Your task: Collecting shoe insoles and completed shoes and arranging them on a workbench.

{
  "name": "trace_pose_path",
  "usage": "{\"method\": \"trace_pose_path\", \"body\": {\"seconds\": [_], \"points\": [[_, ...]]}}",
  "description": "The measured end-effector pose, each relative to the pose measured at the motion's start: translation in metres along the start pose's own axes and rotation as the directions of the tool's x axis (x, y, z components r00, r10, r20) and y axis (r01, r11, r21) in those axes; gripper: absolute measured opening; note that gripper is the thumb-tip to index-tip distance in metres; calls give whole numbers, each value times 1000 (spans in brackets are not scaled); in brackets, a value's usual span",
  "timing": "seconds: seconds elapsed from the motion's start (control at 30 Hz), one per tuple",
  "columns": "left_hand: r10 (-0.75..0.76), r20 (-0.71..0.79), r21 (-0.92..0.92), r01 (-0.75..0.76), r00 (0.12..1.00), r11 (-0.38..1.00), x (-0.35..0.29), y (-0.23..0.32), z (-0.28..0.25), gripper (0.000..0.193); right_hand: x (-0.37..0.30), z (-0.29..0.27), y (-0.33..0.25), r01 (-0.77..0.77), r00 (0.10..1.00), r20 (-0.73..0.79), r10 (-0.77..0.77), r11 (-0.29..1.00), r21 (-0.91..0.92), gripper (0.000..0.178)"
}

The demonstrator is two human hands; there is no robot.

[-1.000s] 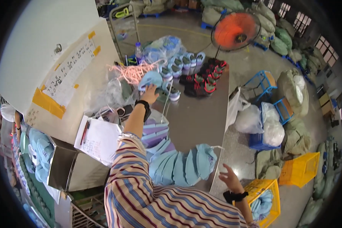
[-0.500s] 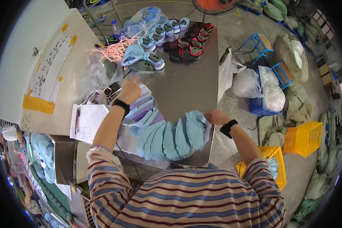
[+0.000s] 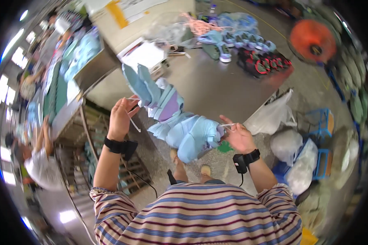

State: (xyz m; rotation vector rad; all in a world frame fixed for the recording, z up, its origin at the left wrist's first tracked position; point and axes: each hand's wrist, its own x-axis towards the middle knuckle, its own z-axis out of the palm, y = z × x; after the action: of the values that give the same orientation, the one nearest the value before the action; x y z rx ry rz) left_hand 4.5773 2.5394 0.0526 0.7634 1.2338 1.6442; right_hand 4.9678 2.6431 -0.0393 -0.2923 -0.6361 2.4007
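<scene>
The left hand (image 3: 122, 116) was raised in front of the chest, its fingers pinched on a thin white string (image 3: 133, 122) at one end of a bundle of pale blue and lilac shoe uppers (image 3: 173, 118). The right hand (image 3: 238, 136) was closed on the string at the other end, near the lower, sagging part of the bundle. Both wrists wore black bands.

The strung uppers hung in the air between the two hands, lifted clear of the grey tabletop (image 3: 216, 87), which lay beyond them.

On the far side of the tabletop stood rows of finished blue shoes (image 3: 233, 41) and black-and-red shoes (image 3: 263, 63), a tangle of pink laces (image 3: 198, 24) and some white papers (image 3: 145, 55). An orange fan (image 3: 313, 41) stood farther off, and white bags (image 3: 274, 114) lay on the floor to the right.

The weight of the bundle seemed to rest only on the thin string, so a loosened pinch at either hand would likely let the uppers slide off and scatter onto the floor below. The string might also cut into the fingers or snap under the load. If the bundle swung forward, it could knock into the shoes on the tabletop.
</scene>
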Motion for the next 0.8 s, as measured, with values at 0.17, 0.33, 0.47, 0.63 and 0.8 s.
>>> {"method": "trace_pose_path", "body": {"seconds": [0.17, 0.33, 0.47, 0.63, 0.8], "points": [[105, -260, -94, -133, 960, 987, -164, 32, -45, 26, -5, 70, 24, -129, 963, 218, 158, 982, -139, 24], [445, -454, 75, -465, 772, 882, -355, 71, -47, 29, -15, 149, 94, -234, 852, 430, 298, 952, -196, 27], [649, -604, 455, -469, 462, 757, -539, 95, -53, 27, -41, 232, 178, -368, 706, 552, 443, 896, -249, 26], [523, -839, 458, -325, 151, 828, -808, 48, -85, 25, -122, 366, 352, -686, 451, 654, 607, 705, -180, 19], [356, -928, 366, -457, -111, 811, -998, 2, -116, 24, -234, 473, 548, -808, 100, 602, 792, 418, -416, 24]]}}
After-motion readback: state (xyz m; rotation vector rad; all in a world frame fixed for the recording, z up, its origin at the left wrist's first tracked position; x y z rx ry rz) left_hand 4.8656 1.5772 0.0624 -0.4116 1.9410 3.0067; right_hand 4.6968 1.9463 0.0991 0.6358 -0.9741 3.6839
